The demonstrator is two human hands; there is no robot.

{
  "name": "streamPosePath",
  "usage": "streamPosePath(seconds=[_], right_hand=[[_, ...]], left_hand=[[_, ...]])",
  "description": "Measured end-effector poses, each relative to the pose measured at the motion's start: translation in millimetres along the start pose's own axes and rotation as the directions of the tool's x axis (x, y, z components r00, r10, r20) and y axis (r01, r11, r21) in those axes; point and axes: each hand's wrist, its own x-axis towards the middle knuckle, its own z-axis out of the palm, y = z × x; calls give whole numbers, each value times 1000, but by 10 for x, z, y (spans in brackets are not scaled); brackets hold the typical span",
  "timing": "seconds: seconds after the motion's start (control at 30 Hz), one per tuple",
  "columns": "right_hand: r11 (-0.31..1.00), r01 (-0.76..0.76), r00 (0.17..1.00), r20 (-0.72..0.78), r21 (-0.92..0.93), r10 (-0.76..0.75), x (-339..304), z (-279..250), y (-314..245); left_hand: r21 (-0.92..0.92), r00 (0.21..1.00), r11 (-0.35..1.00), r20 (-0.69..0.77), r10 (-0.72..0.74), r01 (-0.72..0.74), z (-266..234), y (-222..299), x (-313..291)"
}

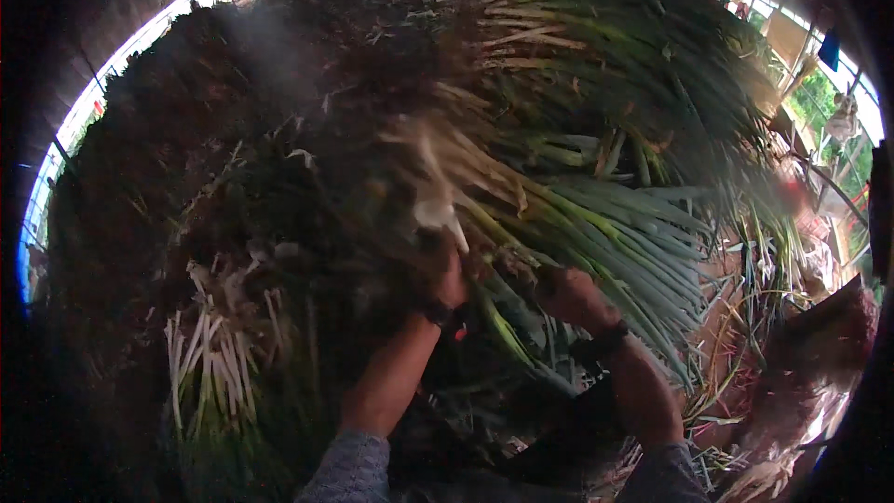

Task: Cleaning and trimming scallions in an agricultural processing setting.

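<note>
My left hand (445,272) is closed round the white shank of a green onion (460,233), whose pale end points up and away from me. To its right, my right hand (575,300) is closed in a fist, its fingers at a withered outer leaf (514,263) of the same stalk. Motion blur hides the exact grip of the fingertips. Beyond and right of both hands lies a large heap of green onions (605,224), white ends to the left and green tops to the right. A dark band circles each wrist.
At the lower left lies a smaller bunch of green onions (212,354), white ends away from me. Dark soil and plant waste (233,158) spread on the left. Loose trimmings (726,373) litter the right, beside a crumpled sack (810,382). Hanging cloths (829,48) line the far right side.
</note>
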Motion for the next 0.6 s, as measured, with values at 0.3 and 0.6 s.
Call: streamPosePath(seconds=[0.3, 0.6], right_hand=[[996, -90, 995, 46, -28, 91, 95, 29, -92], [998, -58, 993, 103, -20, 60, 188, 13, -117]], left_hand=[[-353, 989, 933, -101, -108, 66, 335, 141, -224], [256, 969, 936, 107, 222, -242, 107, -365, -472]])
